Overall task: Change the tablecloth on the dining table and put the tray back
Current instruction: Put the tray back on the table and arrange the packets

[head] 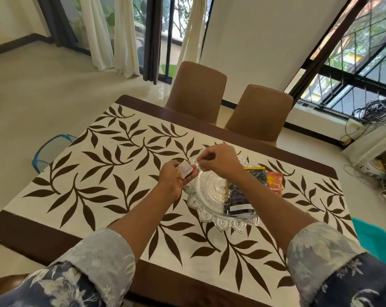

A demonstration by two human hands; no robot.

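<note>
The left hand [173, 177] gripped a small packet [186, 171] beside the tray [212, 192] on the tablecloth [112, 156]. The right hand [221, 160] had its fingertips pinched together, on what I couldn't tell. This was likely restocking the tray, so the packet needed setting in next.

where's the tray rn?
Head view: the tray sits on the leaf-patterned tablecloth, right of centre. The left hand holds a small box over its left rim, the right hand hovers over its far rim, a black packet lies on its right side.
</note>
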